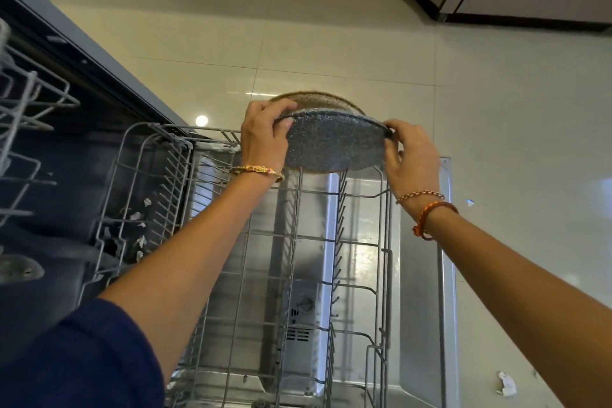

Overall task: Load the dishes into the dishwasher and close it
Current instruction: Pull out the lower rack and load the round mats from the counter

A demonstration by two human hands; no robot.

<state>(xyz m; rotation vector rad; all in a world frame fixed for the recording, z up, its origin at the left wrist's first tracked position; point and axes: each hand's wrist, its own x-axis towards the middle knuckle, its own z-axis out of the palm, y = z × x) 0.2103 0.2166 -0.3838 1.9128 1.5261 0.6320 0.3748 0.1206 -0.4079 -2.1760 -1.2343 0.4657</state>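
Both hands on the grey plate [334,146] now: left hand [263,136] and right hand [412,156] pinch opposite rims, holding it on edge over the far end of the rack [385,242], likely to slot it between the prongs beside a brown plate [318,99].

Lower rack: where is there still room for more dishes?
Nearly all of the lower rack is bare, from the tine rows down to its near edge. Only the far end is crowded: both hands hold two plates there.
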